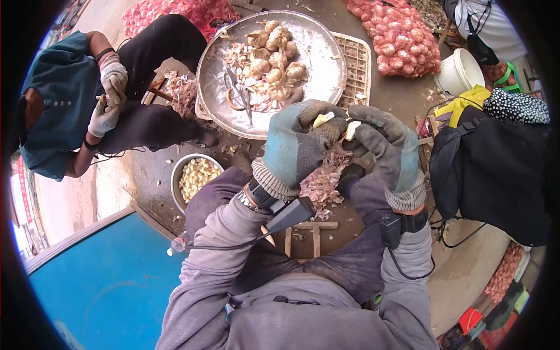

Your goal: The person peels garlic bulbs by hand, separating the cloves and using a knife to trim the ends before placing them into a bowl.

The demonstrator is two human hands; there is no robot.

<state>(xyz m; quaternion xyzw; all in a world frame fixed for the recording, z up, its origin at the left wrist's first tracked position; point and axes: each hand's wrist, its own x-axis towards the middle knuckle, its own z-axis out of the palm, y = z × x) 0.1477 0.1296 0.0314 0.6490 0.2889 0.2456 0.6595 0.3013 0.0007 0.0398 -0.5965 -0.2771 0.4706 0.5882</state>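
Observation:
My left hand [303, 140], in a grey and blue work glove, is closed with a pale garlic clove [322, 119] between its fingers. Close beside it, my right hand [389, 143] wears a matching glove and pinches another pale garlic clove [352, 130]. Both hands are raised over my lap, just in front of a round metal tray [326, 64]. Whole garlic bulbs [274, 55], loose cloves and skins lie on that tray, with scissors [239, 93] at its left side. Below my hands, garlic skins [325, 181] are heaped on the ground.
A bowl of peeled cloves [198, 178] stands left of my knee. Across to the left sits a person in white gloves [105, 114]. Red net bags of garlic [402, 44], a white bucket [464, 70] and a black garment [490, 169] are on the right. A blue board [111, 280] lies lower left.

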